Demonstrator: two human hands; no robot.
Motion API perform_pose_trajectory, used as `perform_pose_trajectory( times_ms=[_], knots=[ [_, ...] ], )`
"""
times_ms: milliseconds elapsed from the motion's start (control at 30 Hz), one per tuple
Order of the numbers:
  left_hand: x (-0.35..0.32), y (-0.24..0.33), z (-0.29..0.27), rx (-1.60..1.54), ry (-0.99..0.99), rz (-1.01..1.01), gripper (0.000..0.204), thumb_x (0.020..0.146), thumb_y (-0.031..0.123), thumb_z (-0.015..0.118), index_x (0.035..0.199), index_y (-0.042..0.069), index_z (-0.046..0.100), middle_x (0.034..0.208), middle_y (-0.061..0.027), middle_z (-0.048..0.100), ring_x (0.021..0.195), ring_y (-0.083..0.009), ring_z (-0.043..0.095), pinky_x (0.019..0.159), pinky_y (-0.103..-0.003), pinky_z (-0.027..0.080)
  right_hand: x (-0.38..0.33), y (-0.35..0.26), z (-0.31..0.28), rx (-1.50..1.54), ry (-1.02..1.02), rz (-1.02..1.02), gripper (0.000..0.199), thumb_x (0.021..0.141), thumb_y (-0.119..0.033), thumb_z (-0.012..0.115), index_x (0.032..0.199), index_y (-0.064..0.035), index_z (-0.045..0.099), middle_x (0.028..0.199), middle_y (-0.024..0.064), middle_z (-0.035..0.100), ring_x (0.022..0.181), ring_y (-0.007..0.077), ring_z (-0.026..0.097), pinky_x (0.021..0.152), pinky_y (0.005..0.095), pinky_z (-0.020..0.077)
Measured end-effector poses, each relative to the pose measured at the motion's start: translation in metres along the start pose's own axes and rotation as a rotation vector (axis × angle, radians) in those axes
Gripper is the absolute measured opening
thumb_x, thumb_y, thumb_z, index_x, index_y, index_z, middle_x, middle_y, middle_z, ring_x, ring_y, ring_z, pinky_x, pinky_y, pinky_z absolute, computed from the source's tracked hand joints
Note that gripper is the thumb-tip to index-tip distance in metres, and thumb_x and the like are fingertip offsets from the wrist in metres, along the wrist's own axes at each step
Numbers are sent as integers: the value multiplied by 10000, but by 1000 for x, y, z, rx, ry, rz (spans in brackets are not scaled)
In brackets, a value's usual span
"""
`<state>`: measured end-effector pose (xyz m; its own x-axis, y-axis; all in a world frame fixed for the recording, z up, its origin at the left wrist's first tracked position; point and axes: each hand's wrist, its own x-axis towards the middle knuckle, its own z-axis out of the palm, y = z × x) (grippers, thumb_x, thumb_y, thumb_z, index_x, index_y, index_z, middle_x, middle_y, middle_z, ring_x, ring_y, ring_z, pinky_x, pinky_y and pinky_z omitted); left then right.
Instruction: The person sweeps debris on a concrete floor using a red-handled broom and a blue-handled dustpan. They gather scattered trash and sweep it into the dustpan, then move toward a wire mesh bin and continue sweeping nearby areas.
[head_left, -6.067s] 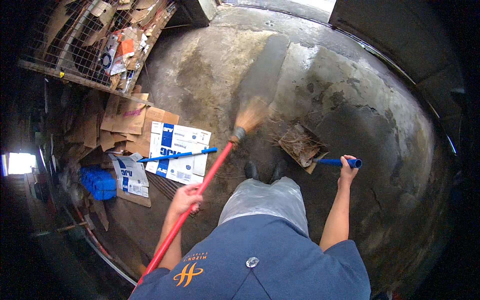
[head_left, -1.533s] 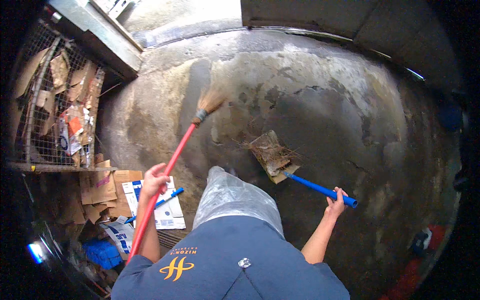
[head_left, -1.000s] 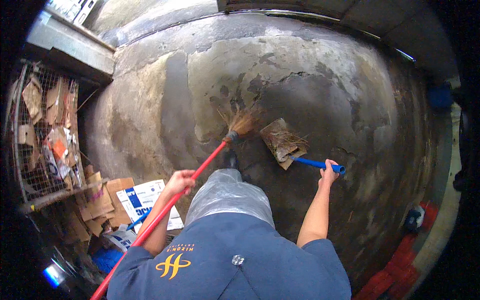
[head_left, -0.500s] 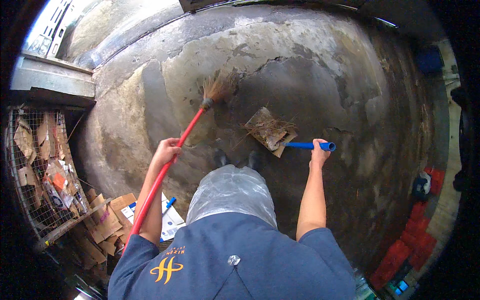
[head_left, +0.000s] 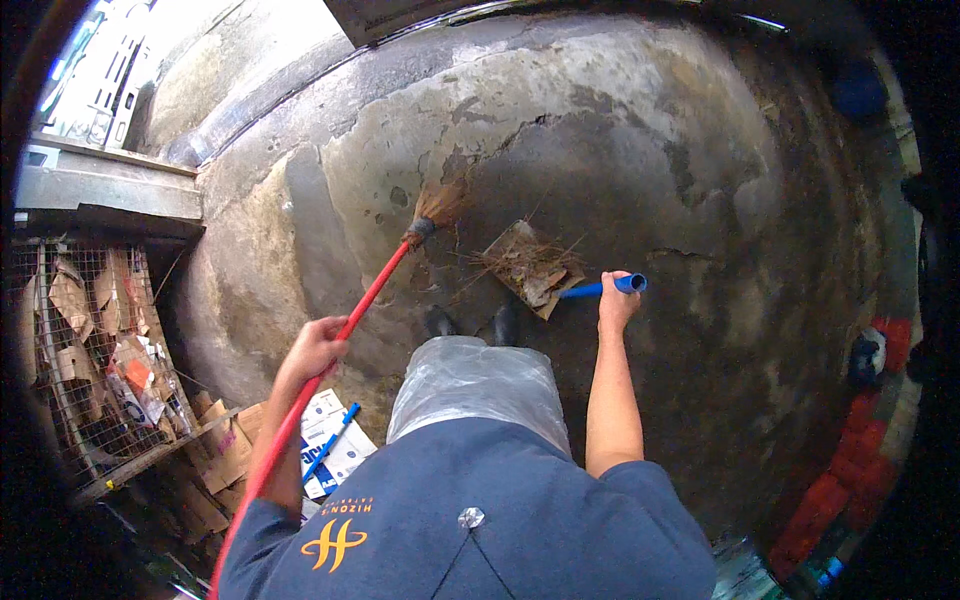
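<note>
My left hand (head_left: 318, 347) is closed round the long red handle of a broom (head_left: 372, 290). Its brown bristles (head_left: 440, 205) fan out on the damp floor ahead, slightly blurred. In my right hand (head_left: 617, 303) is the blue tube handle of a dustpan (head_left: 582, 292), gripped near its open end. A loose heap of dry twigs and brown litter (head_left: 535, 262) lies on the pan, with some sticks poking past its edges. The pan rests on or close to the floor, just ahead of my dark boots (head_left: 505, 325). A gap separates the bristles from the pan.
Wet, patchy concrete floor (head_left: 400, 130) spreads ahead. At the left stands a wire cage (head_left: 95, 350) of cardboard, with flattened boxes (head_left: 225, 445) beside it. White printed cardboard with a blue stick (head_left: 332, 440) lies near my left arm. Red objects (head_left: 840, 470) line the right side.
The broom's bristles have shifted slightly right and nearer the dustpan. My left hand has come a little lower and closer. The dustpan handle has moved slightly left with my right hand.
</note>
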<state>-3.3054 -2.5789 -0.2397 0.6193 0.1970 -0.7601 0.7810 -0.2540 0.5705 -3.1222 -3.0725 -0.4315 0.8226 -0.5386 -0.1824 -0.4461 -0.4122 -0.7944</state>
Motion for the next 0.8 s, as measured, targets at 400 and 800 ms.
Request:
perform_pose_trajectory(
  times_ms=[400,800],
  knots=[
    [15,-36,143,370,-183,38,511,750,73,648,1255,-2,655,747,-141,698,559,-189,653,577,-364,540,-3,32,-19,93,-50,46,217,796,-171,802,917,-37,681,887,66,718,803,205,679,773,372,531],
    [-57,-33,138,170,-111,-35,546,790,63,701,1323,-18,614,741,-32,639,550,-102,563,507,-302,476,-1,66,-55,482,-18,221,148,850,-168,776,917,-85,672,862,1,646,778,120,581,658,300,438]
  ],
)
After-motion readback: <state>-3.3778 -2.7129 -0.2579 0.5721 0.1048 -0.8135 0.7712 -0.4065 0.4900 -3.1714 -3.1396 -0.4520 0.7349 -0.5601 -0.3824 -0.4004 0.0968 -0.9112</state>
